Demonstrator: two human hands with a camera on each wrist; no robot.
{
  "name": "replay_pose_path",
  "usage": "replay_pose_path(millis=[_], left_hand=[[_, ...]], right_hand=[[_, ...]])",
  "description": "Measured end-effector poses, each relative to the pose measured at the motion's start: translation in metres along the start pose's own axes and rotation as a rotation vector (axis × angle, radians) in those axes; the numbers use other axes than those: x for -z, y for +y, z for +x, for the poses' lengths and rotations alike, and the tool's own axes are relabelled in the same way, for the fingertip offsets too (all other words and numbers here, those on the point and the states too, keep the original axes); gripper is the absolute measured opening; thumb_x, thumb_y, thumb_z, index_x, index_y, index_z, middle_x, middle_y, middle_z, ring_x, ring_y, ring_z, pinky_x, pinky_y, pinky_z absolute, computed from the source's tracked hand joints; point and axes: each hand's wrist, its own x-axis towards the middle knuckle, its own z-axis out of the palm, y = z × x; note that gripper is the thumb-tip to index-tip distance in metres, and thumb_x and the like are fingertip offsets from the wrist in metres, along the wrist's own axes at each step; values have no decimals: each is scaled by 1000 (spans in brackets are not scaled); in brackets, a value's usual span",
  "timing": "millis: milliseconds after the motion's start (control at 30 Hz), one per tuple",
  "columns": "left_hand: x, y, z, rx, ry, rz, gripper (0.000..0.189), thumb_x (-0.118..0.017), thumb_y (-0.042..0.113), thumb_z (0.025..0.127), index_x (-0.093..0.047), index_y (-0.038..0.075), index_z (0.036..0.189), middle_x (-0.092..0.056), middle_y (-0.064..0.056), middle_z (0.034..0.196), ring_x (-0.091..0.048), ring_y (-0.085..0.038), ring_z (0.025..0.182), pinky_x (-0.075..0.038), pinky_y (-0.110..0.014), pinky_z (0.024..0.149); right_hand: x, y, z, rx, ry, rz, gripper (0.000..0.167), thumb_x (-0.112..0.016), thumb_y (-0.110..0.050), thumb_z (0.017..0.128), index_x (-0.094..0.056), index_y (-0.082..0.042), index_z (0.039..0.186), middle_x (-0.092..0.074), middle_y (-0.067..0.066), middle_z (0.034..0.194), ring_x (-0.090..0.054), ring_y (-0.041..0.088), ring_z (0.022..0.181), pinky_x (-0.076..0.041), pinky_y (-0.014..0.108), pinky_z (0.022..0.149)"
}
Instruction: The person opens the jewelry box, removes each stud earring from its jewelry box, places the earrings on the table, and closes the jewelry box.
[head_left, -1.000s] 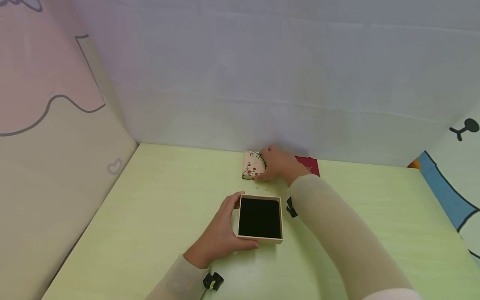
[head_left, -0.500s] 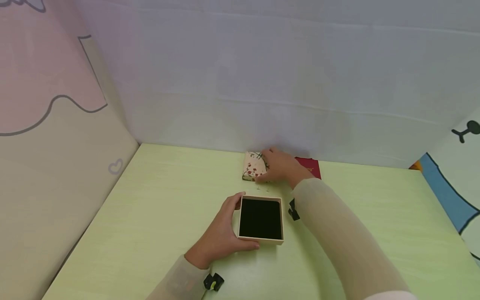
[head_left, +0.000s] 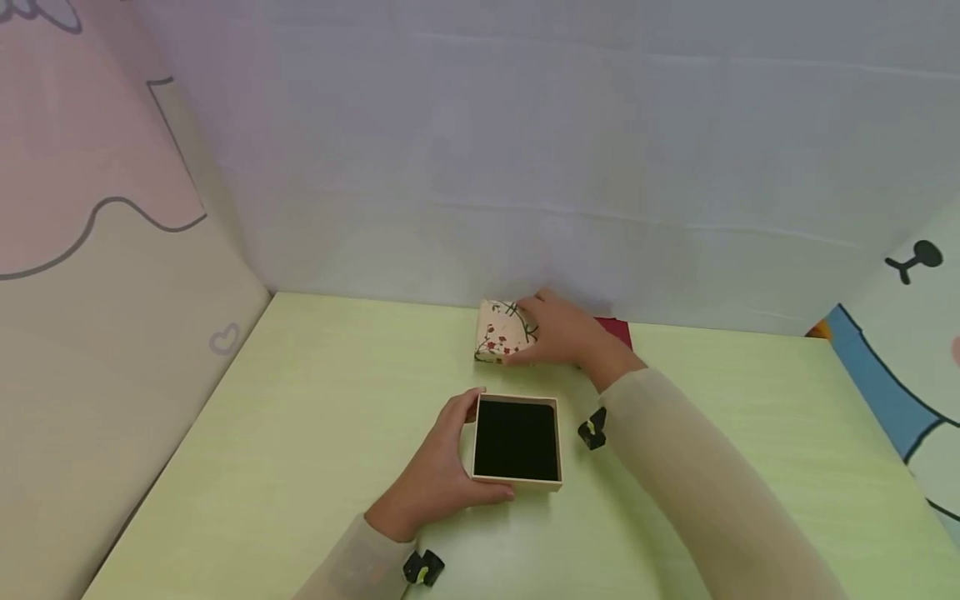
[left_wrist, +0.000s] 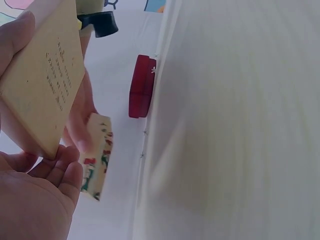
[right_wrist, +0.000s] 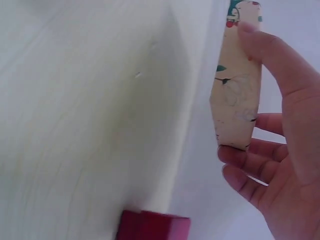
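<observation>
My left hand (head_left: 438, 479) grips a square cream box (head_left: 519, 483) with a black inside facing up, held above the table. Printed small text marks the box's underside in the left wrist view. At the back, my right hand (head_left: 566, 333) holds a cream box lid (head_left: 501, 329) patterned with red flowers and green stems, thumb on one side and fingers on the other. In the right wrist view the lid (right_wrist: 235, 90) hangs just off the table. Whatever lies inside the lid is hidden.
A dark red box (left_wrist: 142, 87) stands on the table near the back wall, partly behind the right hand in the head view. Two tiny objects (left_wrist: 143, 145), too small to make out, lie on the pale green table (head_left: 322, 400). A white sheet (head_left: 450, 167) hangs behind.
My right hand has lifted the flowered lid slightly off the table and towards me. The left hand and its box have stayed almost still.
</observation>
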Motion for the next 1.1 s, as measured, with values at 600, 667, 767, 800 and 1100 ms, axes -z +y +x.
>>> replay_pose_path(millis=[600,667,767,800,1100], left_hand=[[3,-3,1,-25,14,-17,123,-102,31,61,-30,16,159,-41,7,147,-41,-16,134,-38,-52,111],[3,-3,1,-33,15,-19,121,-102,31,62,-31,19,158,-41,8,147,-40,-15,134,-38,-51,112],[2,-2,1,-43,13,-31,119,-102,31,62,-32,24,158,-40,9,147,-41,-14,132,-39,-50,111],[2,-2,1,-46,11,-39,119,-102,30,62,-32,26,157,-40,9,147,-42,-13,132,-38,-50,111],[2,0,1,-48,8,-65,117,-103,28,61,-33,31,156,-40,8,148,-41,-14,132,-36,-56,111]], right_hand=[[37,-37,-82,127,190,175,102,-88,-63,71,-50,-14,152,-50,1,132,-52,18,108,-50,37,85],[34,-40,-92,120,201,207,100,-89,-61,71,-50,-15,152,-49,-1,133,-51,16,112,-51,37,88],[28,-42,-107,115,220,239,100,-90,-60,71,-50,-16,152,-49,-2,137,-52,15,117,-52,39,92],[26,-43,-112,115,228,244,100,-90,-59,71,-51,-16,152,-49,-3,137,-52,15,117,-53,39,93],[11,-49,-148,107,243,345,98,-93,-56,69,-52,-17,149,-51,-6,134,-54,15,112,-53,43,93]])
